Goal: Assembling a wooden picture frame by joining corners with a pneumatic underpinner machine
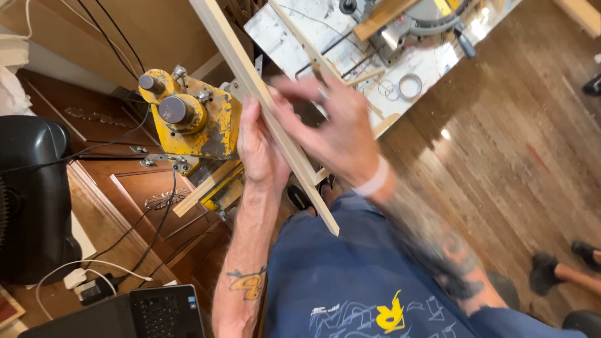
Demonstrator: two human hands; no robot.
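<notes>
Hands on a pale wooden strip (269, 109)
Left hand (260, 147) grips the strip beside a yellow machine (200, 122); right hand (338, 128), blurred, fingers spread open, rests against it.

Woodworking workshop: miter saw (413, 19), lumber

A long pale wooden strip (266, 103) slants diagonally, gripped mid-length.

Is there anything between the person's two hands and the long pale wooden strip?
Nothing visible. The left hand already grips the wooden strip from the side beside the yellow machine. The right hand, blurred, lies on the strip's other side.
</notes>
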